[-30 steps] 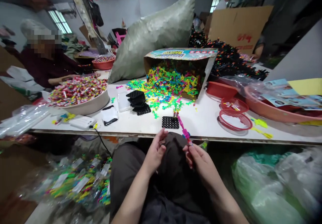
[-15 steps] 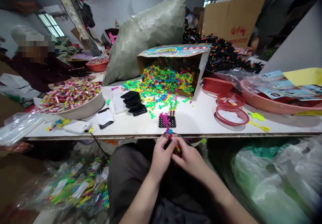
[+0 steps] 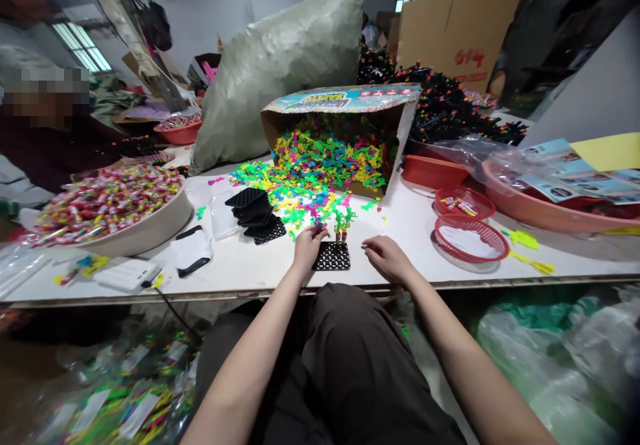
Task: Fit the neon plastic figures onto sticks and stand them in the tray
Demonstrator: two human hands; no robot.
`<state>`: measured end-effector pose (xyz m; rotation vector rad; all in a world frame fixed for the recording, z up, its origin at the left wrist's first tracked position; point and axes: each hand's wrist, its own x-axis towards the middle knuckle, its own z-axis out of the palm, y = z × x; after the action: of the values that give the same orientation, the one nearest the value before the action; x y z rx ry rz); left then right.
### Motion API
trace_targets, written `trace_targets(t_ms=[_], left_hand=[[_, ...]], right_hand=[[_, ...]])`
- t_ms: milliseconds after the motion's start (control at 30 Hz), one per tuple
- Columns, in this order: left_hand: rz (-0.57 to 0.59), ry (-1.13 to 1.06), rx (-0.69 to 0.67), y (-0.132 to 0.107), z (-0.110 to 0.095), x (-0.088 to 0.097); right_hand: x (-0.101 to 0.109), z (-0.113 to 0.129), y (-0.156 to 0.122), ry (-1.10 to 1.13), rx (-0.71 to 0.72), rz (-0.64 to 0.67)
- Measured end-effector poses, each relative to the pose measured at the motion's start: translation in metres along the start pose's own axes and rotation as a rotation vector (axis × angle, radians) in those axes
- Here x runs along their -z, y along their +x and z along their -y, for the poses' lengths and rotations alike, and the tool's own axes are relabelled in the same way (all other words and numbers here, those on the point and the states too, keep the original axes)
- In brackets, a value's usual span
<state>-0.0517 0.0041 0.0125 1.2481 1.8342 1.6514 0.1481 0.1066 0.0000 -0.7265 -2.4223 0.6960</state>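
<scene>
My left hand (image 3: 307,250) reaches to the front of a pile of small bright plastic figures (image 3: 320,165). Its fingers are pinched together beside blue and pink bits; what they hold is too small to make out. Just right of it lies a black grid tray (image 3: 332,257), partly behind the hand. A few small tubes topped with green figures (image 3: 344,222) stand upright at the tray's far edge. My right hand (image 3: 389,258) rests on the table to the right of the tray, fingers loosely bent and apart, with nothing visible in them.
Black grid trays (image 3: 255,212) are stacked to the left, near a white basin (image 3: 173,215) of wrapped pieces. An open carton (image 3: 400,132) spills figures. Red baskets (image 3: 470,238) stand at right. A person (image 3: 45,145) sits at far left.
My hands have parted from the table's front edge. The left moved forward to the pile, the right onto the table. The pink figure in front of the tray no longer shows there.
</scene>
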Motion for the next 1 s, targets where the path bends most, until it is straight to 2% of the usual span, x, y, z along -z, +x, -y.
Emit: trace_targets(t_ms=[133, 200, 467, 633, 900, 1000], left_hand=[[0.09, 0.02, 0.0, 0.0023, 0.0089, 0.0], [0.131, 0.045, -0.013, 0.003, 0.0103, 0.0009], [0.145, 0.176, 0.008, 0.0026, 0.0074, 0.0001], [0.192, 0.231, 0.007, -0.0001, 0.0041, 0.0002], [0.216, 0.26, -0.156, -0.0044, 0.0075, -0.0016], [0.218, 0.282, -0.173, -0.0051, 0.0087, -0.0022]], right_hand=[[-0.0021, -0.0023, -0.004, 0.191, -0.2, -0.05], [-0.0014, -0.0015, -0.0026, 0.238, -0.236, -0.046], [0.0002, 0.001, -0.0011, 0.261, -0.271, -0.03], [0.0008, 0.0042, -0.0013, 0.286, -0.281, -0.046], [-0.0012, -0.0009, -0.0034, 0.334, -0.287, -0.088], [-0.0025, -0.0028, -0.0049, 0.357, -0.288, -0.099]])
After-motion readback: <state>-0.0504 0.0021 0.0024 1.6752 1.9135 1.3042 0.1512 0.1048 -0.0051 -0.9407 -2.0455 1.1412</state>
